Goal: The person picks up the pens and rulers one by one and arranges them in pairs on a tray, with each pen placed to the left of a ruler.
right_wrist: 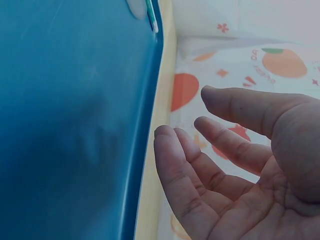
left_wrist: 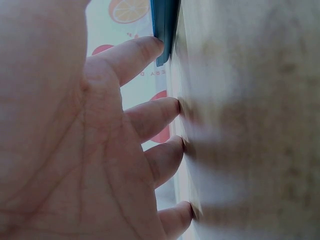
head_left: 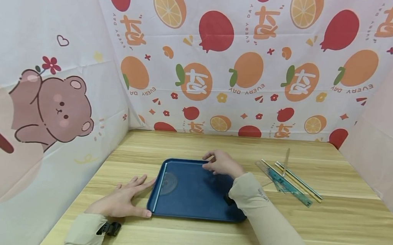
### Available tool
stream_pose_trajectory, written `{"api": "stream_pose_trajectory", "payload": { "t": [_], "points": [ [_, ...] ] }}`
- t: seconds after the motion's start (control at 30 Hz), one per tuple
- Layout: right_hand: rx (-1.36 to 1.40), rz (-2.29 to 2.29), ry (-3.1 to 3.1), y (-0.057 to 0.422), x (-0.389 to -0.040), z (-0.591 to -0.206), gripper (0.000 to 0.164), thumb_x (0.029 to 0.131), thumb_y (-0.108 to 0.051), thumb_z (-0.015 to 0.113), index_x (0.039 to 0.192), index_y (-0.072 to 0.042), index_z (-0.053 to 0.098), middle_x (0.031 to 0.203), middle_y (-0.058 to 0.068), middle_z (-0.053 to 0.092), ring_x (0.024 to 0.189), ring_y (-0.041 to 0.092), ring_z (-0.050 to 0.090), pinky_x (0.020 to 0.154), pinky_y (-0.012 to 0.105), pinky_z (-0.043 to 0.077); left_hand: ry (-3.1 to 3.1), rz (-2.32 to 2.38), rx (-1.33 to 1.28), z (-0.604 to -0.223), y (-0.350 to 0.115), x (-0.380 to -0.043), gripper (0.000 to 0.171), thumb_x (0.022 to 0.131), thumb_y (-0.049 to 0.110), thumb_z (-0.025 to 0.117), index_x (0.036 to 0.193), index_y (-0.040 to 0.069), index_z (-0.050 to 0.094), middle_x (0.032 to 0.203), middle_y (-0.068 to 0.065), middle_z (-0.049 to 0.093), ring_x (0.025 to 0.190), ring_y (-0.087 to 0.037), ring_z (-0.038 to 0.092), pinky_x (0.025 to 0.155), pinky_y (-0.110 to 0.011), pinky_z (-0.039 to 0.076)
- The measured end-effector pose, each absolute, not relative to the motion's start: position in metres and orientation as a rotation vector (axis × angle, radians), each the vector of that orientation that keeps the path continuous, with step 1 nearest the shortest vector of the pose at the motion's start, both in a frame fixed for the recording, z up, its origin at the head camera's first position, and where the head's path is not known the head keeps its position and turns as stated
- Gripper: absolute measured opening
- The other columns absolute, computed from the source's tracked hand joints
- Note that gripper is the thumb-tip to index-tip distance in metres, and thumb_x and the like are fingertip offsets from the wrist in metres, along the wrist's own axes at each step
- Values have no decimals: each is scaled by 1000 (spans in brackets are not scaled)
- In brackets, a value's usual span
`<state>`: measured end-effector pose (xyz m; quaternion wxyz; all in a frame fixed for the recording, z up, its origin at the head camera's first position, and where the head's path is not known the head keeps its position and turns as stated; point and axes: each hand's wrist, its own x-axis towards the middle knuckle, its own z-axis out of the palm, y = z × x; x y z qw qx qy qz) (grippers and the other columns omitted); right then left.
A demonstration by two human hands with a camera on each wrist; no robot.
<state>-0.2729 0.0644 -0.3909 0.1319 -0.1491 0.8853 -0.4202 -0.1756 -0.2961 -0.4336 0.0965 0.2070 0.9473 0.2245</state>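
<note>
A dark blue tray (head_left: 194, 195) lies on the table. Along its left side rests a slim, pale blue-green pencil-like stick (head_left: 159, 188), beside a clear, rounded protractor (head_left: 169, 183). My left hand (head_left: 126, 201) is spread on the table at the tray's left, thumb at the near-left corner. In the left wrist view, one fingertip touches the tray's edge (left_wrist: 161, 30) and the other fingertips meet the table. Over the tray's far edge hovers my right hand (head_left: 222, 163), fingers loosely bent. The right wrist view shows nothing between its fingers (right_wrist: 172, 160).
Right of the tray lie a teal set square (head_left: 290, 188), a clear ruler (head_left: 265, 168), a gold pencil-like stick (head_left: 299, 182), a green one (head_left: 304, 181) and a thin brownish stick (head_left: 286, 162). A printed cloth (head_left: 218, 112) stands behind the table; plainer cloths flank it.
</note>
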Motion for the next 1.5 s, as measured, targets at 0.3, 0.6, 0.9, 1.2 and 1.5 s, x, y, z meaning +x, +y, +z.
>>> {"api": "stream_pose_trajectory", "payload": {
  "t": [0.3, 0.6, 0.9, 1.2, 1.5],
  "points": [
    [-433, -1203, 2616, 98, -275, -387, 36, 103, -17, 73, 136, -2, 68, 109, 15, 73, 104, 37, 75, 80, 34, 65, 2813, 676, 611, -435, -297, -176, 109, 80, 64, 87, 168, 22, 39, 175, -30, 25, 160, -63, 15, 109, -95, 9],
    [-397, -1192, 2618, 130, -281, -388, 41, 104, -16, 72, 141, 1, 65, 111, 17, 73, 107, 39, 74, 83, 36, 65, 2802, 682, 611, -436, -297, -176, 108, 81, 62, 89, 168, 23, 39, 175, -30, 25, 160, -63, 14, 109, -95, 9],
    [-363, -1228, 2593, 166, -285, -382, 40, 107, -19, 67, 143, -3, 63, 120, 19, 71, 113, 39, 71, 96, 50, 63, 2809, 665, 613, -435, -297, -176, 107, 82, 59, 89, 168, 23, 39, 175, -31, 24, 159, -64, 14, 109, -95, 9],
    [-375, -1193, 2608, 199, -287, -378, 44, 109, -20, 64, 147, 2, 59, 126, 24, 70, 113, 39, 70, 93, 44, 62, 2827, 652, 627, -436, -296, -174, 108, 80, 61, 89, 168, 22, 40, 174, -31, 28, 158, -65, 17, 108, -95, 13],
    [-350, -1209, 2622, 230, -293, -383, 46, 109, -20, 64, 148, 3, 57, 127, 26, 68, 114, 40, 69, 89, 41, 63, 2816, 656, 612, -435, -296, -174, 108, 81, 63, 88, 169, 24, 39, 174, -30, 27, 159, -64, 16, 108, -95, 12]
  ]
}}
